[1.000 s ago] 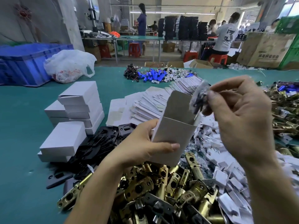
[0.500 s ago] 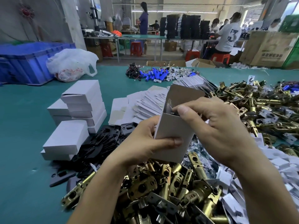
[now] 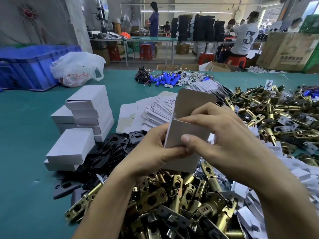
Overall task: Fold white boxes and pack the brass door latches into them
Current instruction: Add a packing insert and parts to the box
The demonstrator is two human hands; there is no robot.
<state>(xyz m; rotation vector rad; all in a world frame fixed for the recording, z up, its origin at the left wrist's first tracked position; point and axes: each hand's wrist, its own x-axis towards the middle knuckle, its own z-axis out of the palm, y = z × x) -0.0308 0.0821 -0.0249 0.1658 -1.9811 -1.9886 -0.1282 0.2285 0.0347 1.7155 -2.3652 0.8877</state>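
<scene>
Whereas a second ago the right hand [image 3: 224, 135] pinched a small clear packet of dark parts above the open white box [image 3: 186, 133], the packet now sits inside the mouth, with only a scrap of plastic [image 3: 174, 116] showing at its left corner. The right thumb presses on the front panel while the fingers curl over the rim, so this hand now holds the box itself. The left hand [image 3: 151, 157] grips the lower left corner, thumb across the front. The box stands upright in the air above the heap of brass latches [image 3: 172, 200] at the near edge of the desk [image 3: 25, 152], its top flap [image 3: 195, 102] raised. Filling looks finished and closing the flap seems next. Whether a latch lies inside cannot be seen.
</scene>
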